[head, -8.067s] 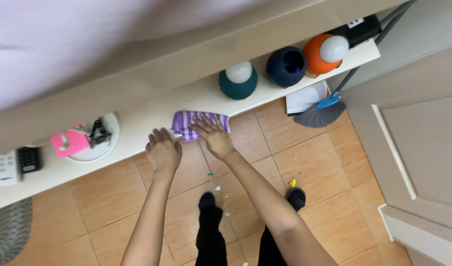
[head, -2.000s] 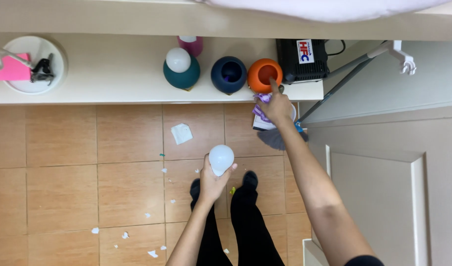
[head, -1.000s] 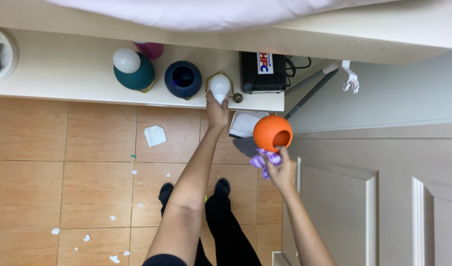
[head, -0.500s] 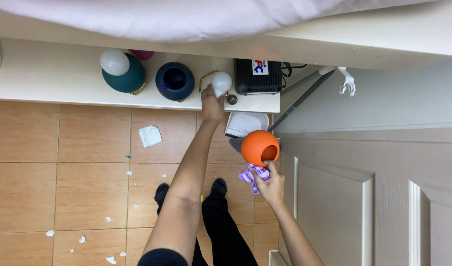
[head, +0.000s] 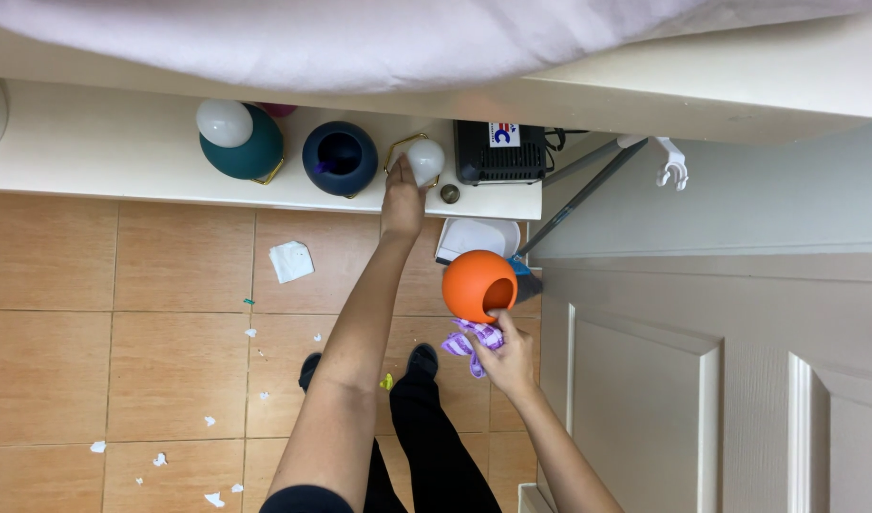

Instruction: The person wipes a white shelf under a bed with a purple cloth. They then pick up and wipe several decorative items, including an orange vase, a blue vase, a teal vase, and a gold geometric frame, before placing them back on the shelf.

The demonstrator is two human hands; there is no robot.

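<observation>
Two hands are at work here: our left hand (head: 402, 195) reaches up to the white shelf (head: 122, 152), its fingers (head: 404, 173) curled around a white ball (head: 425, 160) resting there, just beside the dark blue vase (head: 340, 158). Our right hand (head: 505, 359) holds the orange vase (head: 479, 285) above the tiled floor (head: 122, 313), thumb hooked into its mouth and fingers pinching a purple checked cloth (head: 469, 338).

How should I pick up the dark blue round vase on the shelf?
Probably from above, by the rim. The dark blue vase stands upright on the shelf with its round mouth open to the top, so fingers can hook inside it with the thumb outside. Its sides are smooth and bulging, harder to grip, and the teal vase stands close beside it.
</observation>
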